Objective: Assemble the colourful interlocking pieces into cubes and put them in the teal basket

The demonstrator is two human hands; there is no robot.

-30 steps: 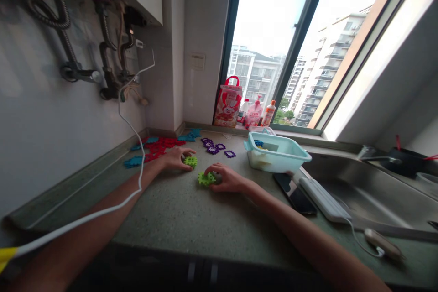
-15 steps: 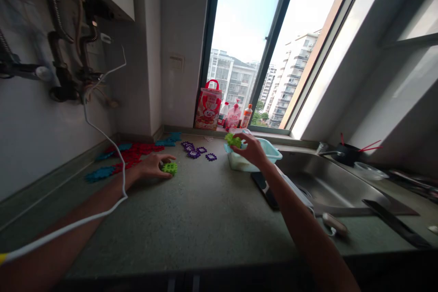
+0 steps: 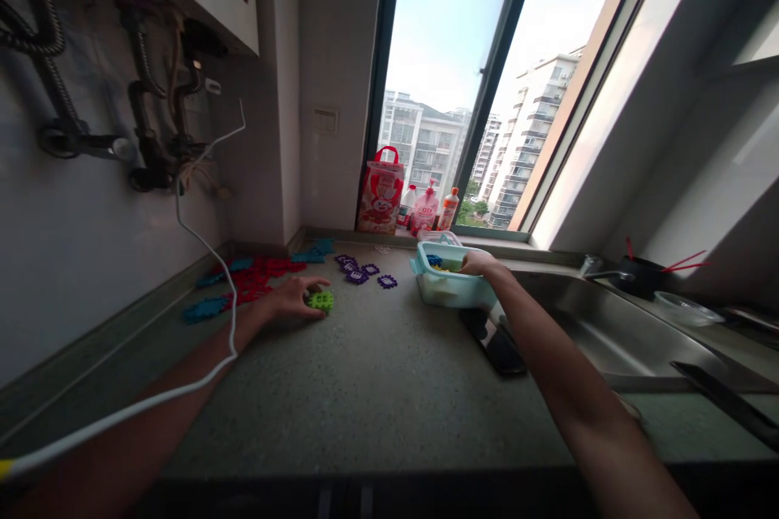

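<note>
My left hand (image 3: pixel 292 299) rests on the counter, thumb and fingers curled round a lime-green notched building piece (image 3: pixel 320 302). It looks like a small stack with square openings. My right hand (image 3: pixel 478 263) reaches down into a pale mint plastic basket (image 3: pixel 456 295); its fingers are hidden behind the rim and inside. Blue pieces (image 3: pixel 434 260) and a bit of yellow show in the basket. Several purple gear-edged pieces (image 3: pixel 357 276) lie between my hands. Behind my left hand are red pieces (image 3: pixel 259 269) and blue pieces (image 3: pixel 205 309).
A white cable (image 3: pixel 233 316) hangs across my left forearm. A black phone (image 3: pixel 496 345) lies in front of the basket, with the steel sink (image 3: pixel 608 332) to the right. Bottles (image 3: pixel 424 211) and a red bag (image 3: pixel 381 196) stand by the window.
My right hand has gone from above the basket, where it held a green piece, down inside it; that piece is out of sight. My left hand stays at its green piece. The view has shifted slightly.
</note>
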